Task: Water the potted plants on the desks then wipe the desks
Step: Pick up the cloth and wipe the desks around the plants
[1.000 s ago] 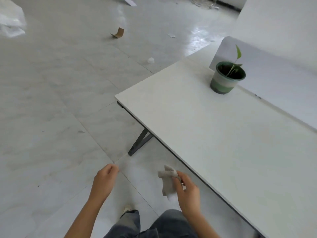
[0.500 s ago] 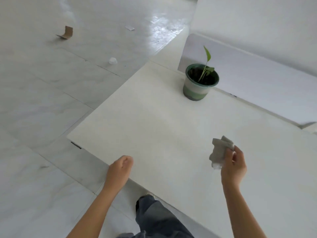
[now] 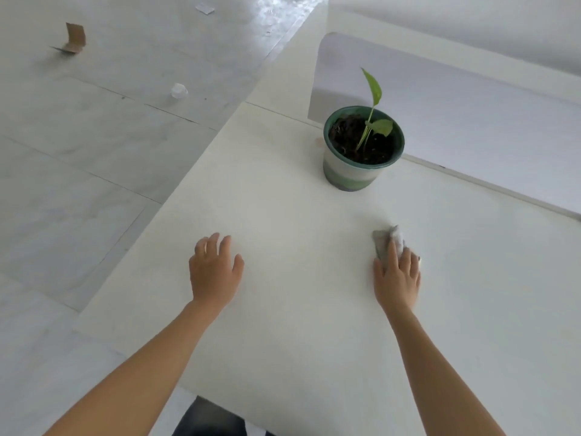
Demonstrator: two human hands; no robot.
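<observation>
Presently the right grip (image 3: 397,276) lies palm down on the bench (image 3: 283,325), fingers straight and together, pressing a crumpled grey cloth (image 3: 382,242) against the white top. That grip is released rather than clenched. The fingers lie over the cloth, not curled round it, and the cloth pokes out past the fingertips. The left grip (image 3: 215,272) is released too, fingers spread and loosely bent, palm down over the bench well to the left of the cloth. Whether it touches the surface or hovers just above it I cannot tell. Both bare forearms reach in from the near edge.

Beyond the cloth, toward the far side of the bench, a pot (image 3: 355,174) stands upright, green at the rim with pale and green bands down its wall. It holds dark soil (image 3: 349,136), from which a thin plant (image 3: 374,89) rises with one tall leaf and a smaller one lower down. The pot sits just in front of a pale divider (image 3: 471,127) along the back of the bench, apart from both grips.

Left of the bench is a grey tiled floor (image 3: 78,184). On it lie a bent cardboard scrap (image 3: 75,37) and a small clear object (image 3: 179,90). Dark trousers (image 3: 207,420) show below the near edge.
</observation>
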